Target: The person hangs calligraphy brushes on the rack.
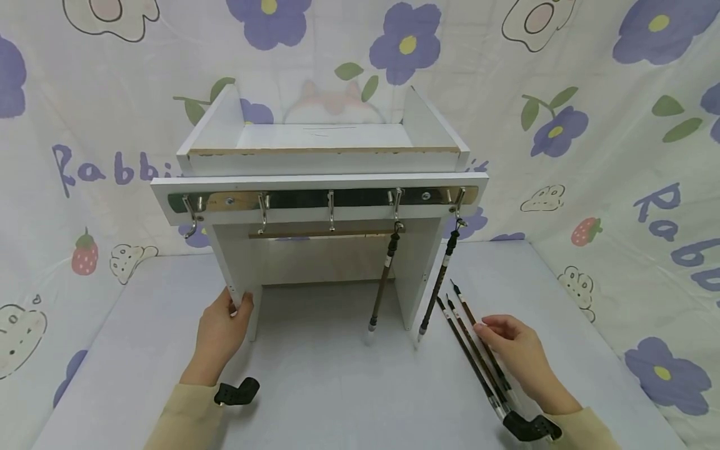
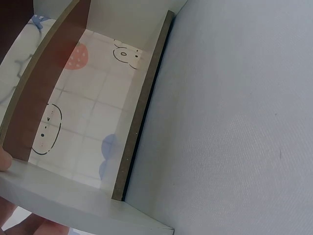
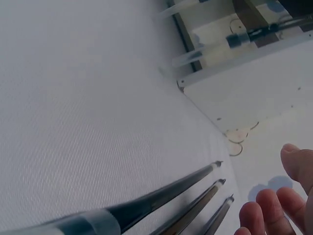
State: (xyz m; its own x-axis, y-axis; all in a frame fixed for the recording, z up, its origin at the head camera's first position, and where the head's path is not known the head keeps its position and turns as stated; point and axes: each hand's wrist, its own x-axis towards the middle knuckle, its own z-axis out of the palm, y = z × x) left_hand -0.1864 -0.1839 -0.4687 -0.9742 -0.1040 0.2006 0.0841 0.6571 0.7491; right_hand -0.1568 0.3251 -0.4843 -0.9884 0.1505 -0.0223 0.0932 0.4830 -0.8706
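A white shelf stand (image 1: pixel 319 181) carries a metal rail with several hooks (image 1: pixel 330 209). My left hand (image 1: pixel 220 331) grips the lower front edge of its left side panel, thumb on the inner side. From the two rightmost hooks hang a brown calligraphy brush (image 1: pixel 384 281) and a dark calligraphy brush (image 1: pixel 437 284), with clear caps over their tips. Three more calligraphy brushes (image 1: pixel 475 347) lie side by side on the table at the right. Over them hovers my right hand (image 1: pixel 520 353); the right wrist view shows its fingers (image 3: pixel 266 210) loosely bent, apart from the brushes.
The white table (image 1: pixel 326 387) reaches back to a patterned cloth (image 1: pixel 607 187) behind and to the right. A raised tray-like top (image 1: pixel 323 159) sits above the rail. Black wrist cameras (image 1: pixel 239 392) stick out beside both sleeves.
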